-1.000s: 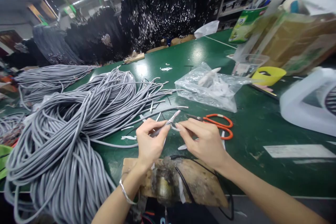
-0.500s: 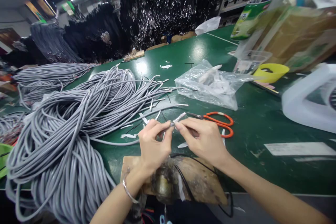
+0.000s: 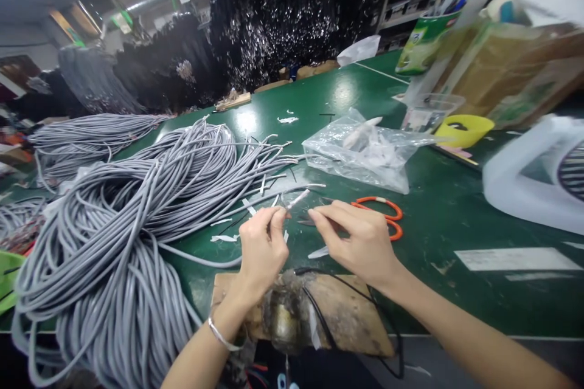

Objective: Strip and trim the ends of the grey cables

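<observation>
My left hand [image 3: 264, 240] is closed, thumb against forefinger, around a grey cable near its end. A whitish, frayed-looking tip [image 3: 298, 198] sticks out beyond those fingers. The cable's grey length [image 3: 201, 262] runs back leftward to a large heap of grey cables [image 3: 150, 194]. Just to the right, my right hand [image 3: 358, 237] is apart from the cable, thumb and forefinger pinched. Anything between those fingertips is too small to make out. Scissors with orange handles [image 3: 396, 228] lie behind my right hand, their blades partly covered by it.
Ahead is a clear plastic bag [image 3: 365, 149] with white pieces. A wooden block with a metal fixture [image 3: 285, 322] sits below my hands. White scraps [image 3: 224, 238] litter the green table [image 3: 429, 292]. To the right stand a yellow cup [image 3: 465, 130] and a translucent jug [image 3: 515, 176].
My hands have drawn apart: before, both fingertips met at the cable end. My left hand has tipped slightly and the whitish tip has shifted left. The view has turned a little.
</observation>
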A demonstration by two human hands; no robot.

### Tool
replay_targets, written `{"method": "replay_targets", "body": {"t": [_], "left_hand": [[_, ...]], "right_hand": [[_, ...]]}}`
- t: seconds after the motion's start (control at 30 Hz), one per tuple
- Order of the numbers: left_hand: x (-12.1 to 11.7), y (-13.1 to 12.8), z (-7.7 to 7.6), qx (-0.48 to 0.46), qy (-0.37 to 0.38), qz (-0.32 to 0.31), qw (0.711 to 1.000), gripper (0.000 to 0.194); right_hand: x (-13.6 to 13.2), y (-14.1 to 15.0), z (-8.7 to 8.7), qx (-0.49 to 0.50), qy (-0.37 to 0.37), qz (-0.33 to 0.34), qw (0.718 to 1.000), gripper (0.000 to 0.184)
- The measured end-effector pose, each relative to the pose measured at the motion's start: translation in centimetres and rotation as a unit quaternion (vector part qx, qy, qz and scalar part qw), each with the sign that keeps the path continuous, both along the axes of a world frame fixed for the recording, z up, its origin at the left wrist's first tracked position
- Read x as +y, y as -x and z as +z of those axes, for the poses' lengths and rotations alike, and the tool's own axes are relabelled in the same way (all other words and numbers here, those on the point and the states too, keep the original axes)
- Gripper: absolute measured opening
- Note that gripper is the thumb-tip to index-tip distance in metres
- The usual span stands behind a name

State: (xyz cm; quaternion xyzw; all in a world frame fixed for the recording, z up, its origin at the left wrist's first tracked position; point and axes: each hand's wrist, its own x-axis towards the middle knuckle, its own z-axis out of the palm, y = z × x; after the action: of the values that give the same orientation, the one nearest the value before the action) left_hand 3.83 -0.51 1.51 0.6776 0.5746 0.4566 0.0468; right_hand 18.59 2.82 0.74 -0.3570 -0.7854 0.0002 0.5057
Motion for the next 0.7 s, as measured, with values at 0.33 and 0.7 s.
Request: {"method": "replay_targets", "body": {"t": [0.33,0.7], "left_hand": [[-0.1,-0.2,-0.5,0.012,-0.016,-0.046,0.999,0.018],[-0.2,-0.3,-0.7,0.073,-0.096,-0.015,0.993,0.017]], "right_hand": [[-0.2,0.3,-0.1,0.012,0.047,0.061,0.997,0.025],[-1.1,0.5,0.3,0.08,0.082,0.082,0.99,0.022]]}}
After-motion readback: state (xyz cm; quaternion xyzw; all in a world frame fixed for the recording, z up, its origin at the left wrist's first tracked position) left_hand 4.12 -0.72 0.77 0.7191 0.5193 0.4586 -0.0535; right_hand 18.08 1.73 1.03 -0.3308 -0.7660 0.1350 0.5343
